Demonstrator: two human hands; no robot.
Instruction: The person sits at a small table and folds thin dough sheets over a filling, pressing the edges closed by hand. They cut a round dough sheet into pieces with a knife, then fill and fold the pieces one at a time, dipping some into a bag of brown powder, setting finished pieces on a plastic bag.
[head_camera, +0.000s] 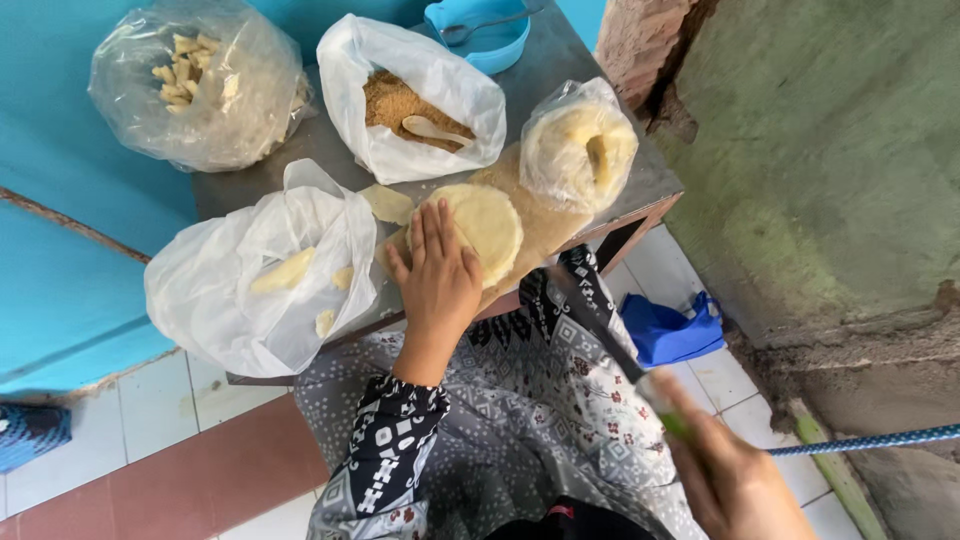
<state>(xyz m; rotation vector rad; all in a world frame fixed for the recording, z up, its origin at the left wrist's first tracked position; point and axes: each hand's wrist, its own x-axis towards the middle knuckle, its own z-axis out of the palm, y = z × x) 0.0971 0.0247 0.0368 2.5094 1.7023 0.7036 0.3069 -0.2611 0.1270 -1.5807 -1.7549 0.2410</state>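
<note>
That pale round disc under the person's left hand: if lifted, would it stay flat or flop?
The round disc looks thin and soft, so it would probably droop at its edges. The left hand lies flat on it, which suggests it needs holding still. Flat as it lies on the table, it seems unlikely to roll.

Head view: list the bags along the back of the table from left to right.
Clear bag of pale sticks → white bag of brown crumbs with a spoon in it → clear bag of pale yellow rounds.
</note>
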